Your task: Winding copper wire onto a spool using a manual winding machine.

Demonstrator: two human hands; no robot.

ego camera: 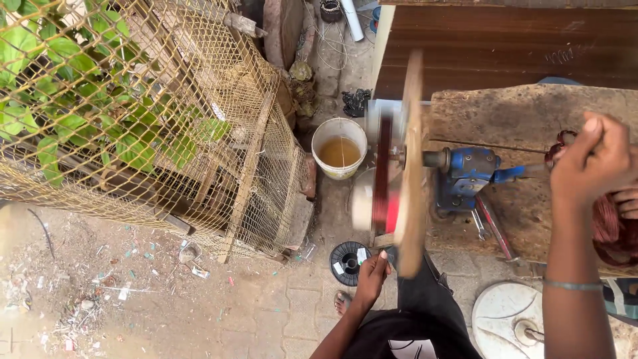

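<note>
left fingers (376,264) curled at wooden disc (411,166) edge | right fingers (593,158) clamped on crank handle (531,171)

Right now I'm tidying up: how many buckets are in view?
1: a white bucket of brownish liquid on the ground, between the wire cage and the bench. Others may be hidden.

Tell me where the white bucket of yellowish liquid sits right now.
In the head view, the white bucket stands on the ground at upper centre, between the wire mesh cage on its left and the spinning wooden wheel on its right.
</note>
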